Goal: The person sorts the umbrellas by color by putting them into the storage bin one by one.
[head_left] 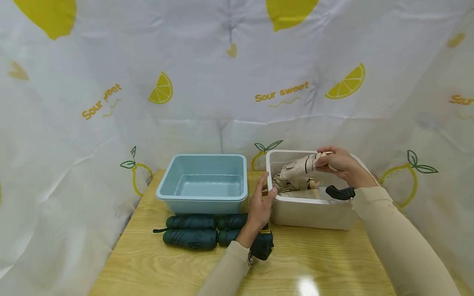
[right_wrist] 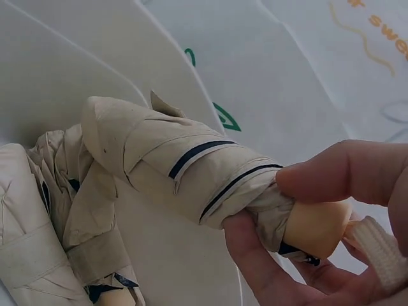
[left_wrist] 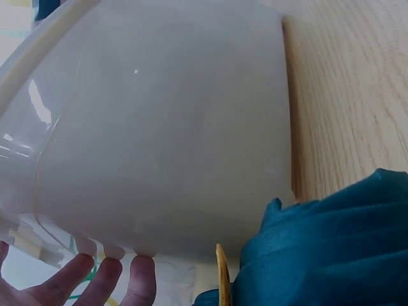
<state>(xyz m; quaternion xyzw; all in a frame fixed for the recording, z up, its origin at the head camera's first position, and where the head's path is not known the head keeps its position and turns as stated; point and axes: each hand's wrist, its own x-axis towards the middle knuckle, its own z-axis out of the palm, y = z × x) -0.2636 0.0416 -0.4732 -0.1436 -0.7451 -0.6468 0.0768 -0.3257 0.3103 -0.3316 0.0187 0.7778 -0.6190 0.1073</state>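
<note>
Beige folded umbrella [head_left: 301, 166] pinched near its handle end by the right hand [head_left: 338, 164], lifted and tilted over the white bin [head_left: 311, 213] at right of centre, more beige umbrellas [head_left: 292, 187] lying inside below it. Left hand [head_left: 261, 207] relaxed, fingers straight against the white bin's left wall, holding nothing. Dark green folded umbrellas [head_left: 201, 232] lying on the wooden table [head_left: 148, 263] at lower centre, just in front of the light blue bin [head_left: 203, 183].
</note>
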